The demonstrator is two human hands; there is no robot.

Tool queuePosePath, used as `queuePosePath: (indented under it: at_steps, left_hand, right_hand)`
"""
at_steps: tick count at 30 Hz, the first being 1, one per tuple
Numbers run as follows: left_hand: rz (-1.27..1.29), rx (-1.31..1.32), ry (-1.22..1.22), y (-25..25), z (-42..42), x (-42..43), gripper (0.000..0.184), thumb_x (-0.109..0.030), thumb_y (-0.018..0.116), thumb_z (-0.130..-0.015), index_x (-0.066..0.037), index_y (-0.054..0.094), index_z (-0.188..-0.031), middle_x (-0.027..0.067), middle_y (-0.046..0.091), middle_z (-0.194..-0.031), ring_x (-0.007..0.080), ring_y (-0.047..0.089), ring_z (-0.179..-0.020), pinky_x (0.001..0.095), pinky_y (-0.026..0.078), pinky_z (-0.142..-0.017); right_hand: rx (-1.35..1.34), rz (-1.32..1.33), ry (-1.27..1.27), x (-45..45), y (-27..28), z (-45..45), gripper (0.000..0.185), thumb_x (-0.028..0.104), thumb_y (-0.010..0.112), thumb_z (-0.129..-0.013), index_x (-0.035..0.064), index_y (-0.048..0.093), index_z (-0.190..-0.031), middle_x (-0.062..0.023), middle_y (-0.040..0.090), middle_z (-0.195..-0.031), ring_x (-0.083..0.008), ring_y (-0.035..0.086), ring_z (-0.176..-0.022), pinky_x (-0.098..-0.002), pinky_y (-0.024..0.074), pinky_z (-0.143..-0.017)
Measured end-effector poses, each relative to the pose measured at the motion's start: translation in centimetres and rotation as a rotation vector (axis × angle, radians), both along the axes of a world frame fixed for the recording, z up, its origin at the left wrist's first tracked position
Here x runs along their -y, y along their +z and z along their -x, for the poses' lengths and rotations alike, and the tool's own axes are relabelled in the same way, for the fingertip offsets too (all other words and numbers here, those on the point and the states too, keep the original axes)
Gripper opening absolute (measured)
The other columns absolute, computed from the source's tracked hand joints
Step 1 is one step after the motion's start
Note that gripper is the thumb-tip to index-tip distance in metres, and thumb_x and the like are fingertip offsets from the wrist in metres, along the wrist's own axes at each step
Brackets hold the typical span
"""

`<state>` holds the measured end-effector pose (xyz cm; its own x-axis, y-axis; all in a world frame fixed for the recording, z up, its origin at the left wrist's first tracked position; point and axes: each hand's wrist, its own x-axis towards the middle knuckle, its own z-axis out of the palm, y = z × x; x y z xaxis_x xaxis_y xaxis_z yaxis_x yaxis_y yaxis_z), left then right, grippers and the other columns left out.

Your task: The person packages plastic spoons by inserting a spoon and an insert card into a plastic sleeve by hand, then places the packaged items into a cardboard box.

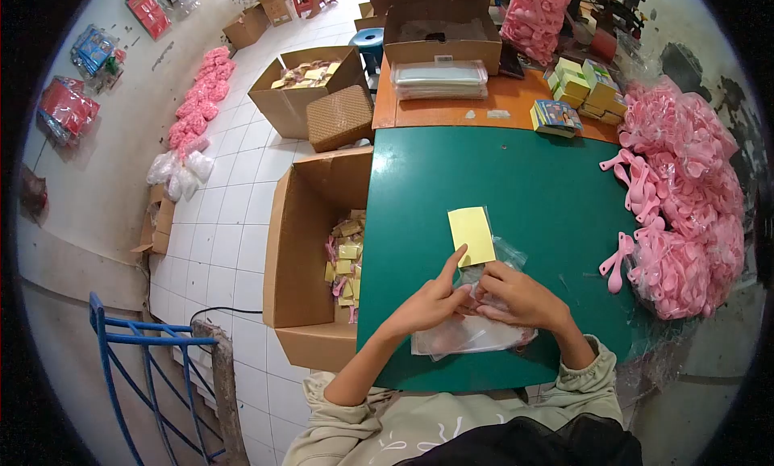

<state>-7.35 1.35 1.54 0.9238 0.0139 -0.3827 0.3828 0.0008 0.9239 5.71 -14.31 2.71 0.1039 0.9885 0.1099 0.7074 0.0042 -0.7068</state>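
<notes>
A yellow card (472, 234) lies on the green table in front of me, its lower part at a clear plastic bag (509, 255). My left hand (429, 306) stretches its index finger onto the card, while its thumb and other fingers close on the plastic. From the right, my right hand (520, 295) has its fingers curled and pinched on the same clear plastic. Exactly where the fingertips grip is partly hidden. Below both hands lies a stack of flat clear bags (476, 339).
Pink spoon-like pieces in bags (685, 216) are heaped along the right edge of the green table (435, 176). An open carton (302, 248) with yellow-carded packs stands at left. Small boxes (556, 115) and a plastic bag stack (439, 79) lie at the back.
</notes>
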Motion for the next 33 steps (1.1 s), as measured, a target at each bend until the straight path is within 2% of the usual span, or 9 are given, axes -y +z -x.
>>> queuePosePath:
  at_steps: [6,12,18,22,24,26,29,32,33]
  left_hand:
    - [0.436,0.024,0.182,-1.6,-0.2,-0.3,0.062,-0.016,0.043,-0.096,-0.015,0.005,-0.145,0.0166,0.059,-0.102,0.0178,0.059,-0.092,0.0335,0.050,-0.080]
    - [0.410,0.094,0.228,-2.7,-0.4,0.0,0.065,-0.014,0.048,-0.093,-0.012,0.008,-0.144,0.0145,0.062,-0.092,0.0175,0.062,-0.083,0.0300,0.052,-0.075]
    - [-0.089,0.063,0.331,-1.2,-0.4,0.4,0.067,-0.004,0.049,-0.089,-0.014,0.010,-0.142,0.0097,0.065,-0.082,0.0137,0.062,-0.074,0.0265,0.052,-0.065]
    - [0.194,0.073,0.312,-1.8,0.1,-1.0,0.060,-0.005,0.047,-0.090,-0.012,0.016,-0.140,0.0126,0.066,-0.089,0.0107,0.061,-0.079,0.0235,0.050,-0.064]
    - [0.209,0.072,0.281,-1.6,0.1,-0.9,0.052,-0.005,0.046,-0.091,-0.009,0.023,-0.137,0.0117,0.066,-0.091,0.0105,0.061,-0.080,0.0229,0.050,-0.065]
    - [0.185,0.062,0.228,-1.2,0.1,-0.8,0.043,-0.006,0.044,-0.091,-0.007,0.031,-0.132,0.0110,0.066,-0.092,0.0103,0.061,-0.081,0.0225,0.049,-0.066]
    - [0.153,0.065,0.175,-0.8,-0.1,-1.1,0.032,-0.005,0.041,-0.090,-0.005,0.042,-0.123,0.0104,0.066,-0.094,0.0102,0.061,-0.085,0.0223,0.048,-0.068]
    - [0.225,0.087,0.177,-1.3,0.1,-0.9,0.026,-0.007,0.041,-0.092,-0.004,0.048,-0.116,0.0107,0.066,-0.095,0.0110,0.060,-0.090,0.0234,0.048,-0.071]
    - [0.268,0.116,0.171,-1.4,0.1,-0.8,0.025,-0.008,0.041,-0.092,-0.004,0.049,-0.116,0.0109,0.066,-0.096,0.0115,0.060,-0.090,0.0235,0.048,-0.072]
  right_hand:
    - [0.321,-0.142,-0.111,-0.5,0.1,1.1,0.020,0.010,0.069,-0.069,0.0035,0.053,-0.079,-0.0091,0.049,-0.081,-0.0251,0.053,-0.080,-0.0352,0.0437,-0.068]
    - [0.692,-0.218,-0.093,-0.8,-1.0,2.0,0.021,0.018,0.067,-0.066,0.0035,0.054,-0.073,-0.0078,0.049,-0.078,-0.0229,0.052,-0.079,-0.0398,0.0425,-0.074]
    - [0.236,-0.253,-0.015,0.8,1.3,1.3,0.020,0.009,0.069,-0.068,0.0048,0.054,-0.081,-0.0099,0.054,-0.082,-0.0247,0.055,-0.083,-0.0353,0.0431,-0.075]
    - [-0.191,-0.224,-0.169,9.4,9.1,-5.7,0.017,0.003,0.064,-0.070,0.0025,0.056,-0.085,-0.0083,0.057,-0.075,-0.0181,0.056,-0.068,-0.0292,0.0444,-0.061]
    - [-0.466,-0.369,-0.499,17.9,11.6,-11.6,0.015,0.012,0.062,-0.078,0.0001,0.054,-0.083,-0.0089,0.056,-0.071,-0.0154,0.055,-0.066,-0.0241,0.0434,-0.060]
    - [-0.052,-0.104,-0.846,24.7,15.2,-18.5,0.017,0.015,0.054,-0.084,-0.0017,0.053,-0.088,-0.0130,0.058,-0.076,-0.0268,0.057,-0.073,-0.0304,0.0446,-0.067]
    - [1.125,0.434,-1.589,41.1,10.7,-25.7,0.024,0.018,0.047,-0.088,-0.0017,0.054,-0.100,-0.0185,0.060,-0.093,-0.0376,0.055,-0.086,-0.0385,0.0433,-0.076]
    - [0.850,0.634,-1.515,27.7,13.0,-16.3,0.031,0.017,0.043,-0.088,-0.0004,0.054,-0.112,-0.0216,0.056,-0.109,-0.0351,0.053,-0.100,-0.0360,0.0397,-0.087]
    - [0.724,0.384,-1.311,21.8,12.3,-12.8,0.032,0.014,0.050,-0.083,0.0011,0.053,-0.112,-0.0197,0.054,-0.110,-0.0327,0.051,-0.102,-0.0355,0.0408,-0.086]
